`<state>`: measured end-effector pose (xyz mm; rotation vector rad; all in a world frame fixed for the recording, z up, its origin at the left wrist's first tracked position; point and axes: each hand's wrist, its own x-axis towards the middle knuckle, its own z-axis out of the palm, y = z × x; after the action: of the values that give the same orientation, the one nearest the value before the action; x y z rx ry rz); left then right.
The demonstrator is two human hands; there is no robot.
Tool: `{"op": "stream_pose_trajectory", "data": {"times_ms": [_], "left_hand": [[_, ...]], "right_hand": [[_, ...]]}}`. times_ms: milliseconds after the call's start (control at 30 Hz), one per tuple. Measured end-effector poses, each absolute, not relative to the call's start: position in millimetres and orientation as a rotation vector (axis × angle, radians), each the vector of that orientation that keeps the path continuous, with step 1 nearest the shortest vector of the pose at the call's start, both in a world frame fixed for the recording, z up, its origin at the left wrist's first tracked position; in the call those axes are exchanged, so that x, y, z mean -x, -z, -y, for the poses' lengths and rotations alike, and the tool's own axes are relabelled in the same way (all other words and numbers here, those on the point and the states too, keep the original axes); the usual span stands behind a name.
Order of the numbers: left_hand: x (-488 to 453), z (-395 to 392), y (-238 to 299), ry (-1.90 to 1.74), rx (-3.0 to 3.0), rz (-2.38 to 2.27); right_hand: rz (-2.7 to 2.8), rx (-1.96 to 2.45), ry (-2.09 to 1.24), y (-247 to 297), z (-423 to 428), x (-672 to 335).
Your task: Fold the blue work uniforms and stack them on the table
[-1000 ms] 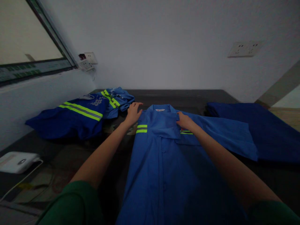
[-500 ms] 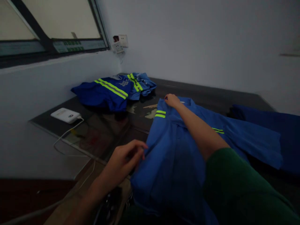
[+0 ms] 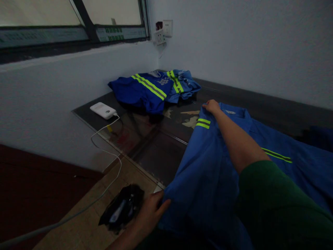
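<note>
A blue work jacket (image 3: 208, 166) with yellow-green reflective stripes lies across the table's near side and hangs over its front edge. Its collar with a white label points away from me. At the far shoulder, my right hand (image 3: 212, 106) is closed on the fabric, the arm stretched across the jacket. Lower down, my left hand (image 3: 154, 210) pinches the jacket's left edge between thumb and fingers, close to the table's front edge. The rest of the jacket runs off to the right.
Blue garments (image 3: 145, 90) with reflective stripes are heaped at the back of the dark table (image 3: 163, 152). A white power bank (image 3: 103, 110) with a cable (image 3: 118, 156) sits by the left edge. Below stands a bin with a black bag (image 3: 125, 205). Sockets (image 3: 163, 31) are on the wall.
My left hand has moved down along the jacket's edge and closed on it. My right hand stays at the shoulder. The view has turned left and down.
</note>
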<state>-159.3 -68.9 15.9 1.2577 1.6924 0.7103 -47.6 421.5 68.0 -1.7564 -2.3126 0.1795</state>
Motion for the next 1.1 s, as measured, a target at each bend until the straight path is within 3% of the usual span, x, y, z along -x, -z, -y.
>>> {"op": "stream_pose_trajectory", "data": {"times_ms": [267,467,667,767,933,1100], "left_hand": [[166,93,-19,-0.635,-1.186,-1.699],[164,95,-15,-0.664,-1.166,-1.694],[175,94,-35,-0.919,-1.462,-1.906],[176,67,-58,-0.982,-1.818,-1.884],[156,-12,-75,-0.717,-2.333,-1.649],[151,-44,-63,-0.414,-2.524,-1.439]], "right_hand": [[1.970,1.800,-0.097,-72,-416,54],[2.131,1.870,-0.074,-64,-403,48],[2.243,1.796,-0.168,-76,-402,32],[2.270,1.740,-0.030,-90,-389,31],[2.428,1.350,0.068,-107,-326,26],[2.789,0.970,-0.050,-81,-269,-13]]}}
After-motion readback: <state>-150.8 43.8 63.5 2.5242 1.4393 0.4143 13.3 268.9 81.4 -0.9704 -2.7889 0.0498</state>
